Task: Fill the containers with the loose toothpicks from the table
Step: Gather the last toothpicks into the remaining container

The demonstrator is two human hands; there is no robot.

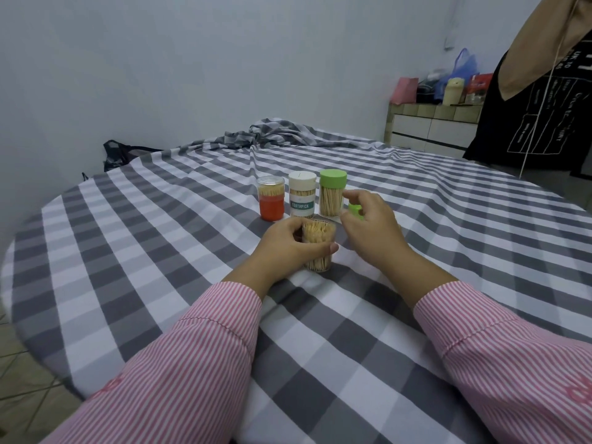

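Note:
A clear lidless container (317,243) packed with toothpicks stands on the checked cloth in front of me. My left hand (293,248) grips it from the left, thumb across its front. My right hand (368,224) holds a green lid (356,210) just right of that container. Behind stand three closed containers in a row: a red-labelled one with a clear lid (271,198), a white one marked TOOTHPICK (301,194), and a clear one with a green lid (332,193). All show toothpicks inside. I see no loose toothpicks on the cloth.
The round table wears a grey-and-white checked cloth (160,251), bunched at the far edge (266,131). Another person in a black shirt (538,116) stands at the far right. A tiled counter (432,123) with bags and bottles is behind.

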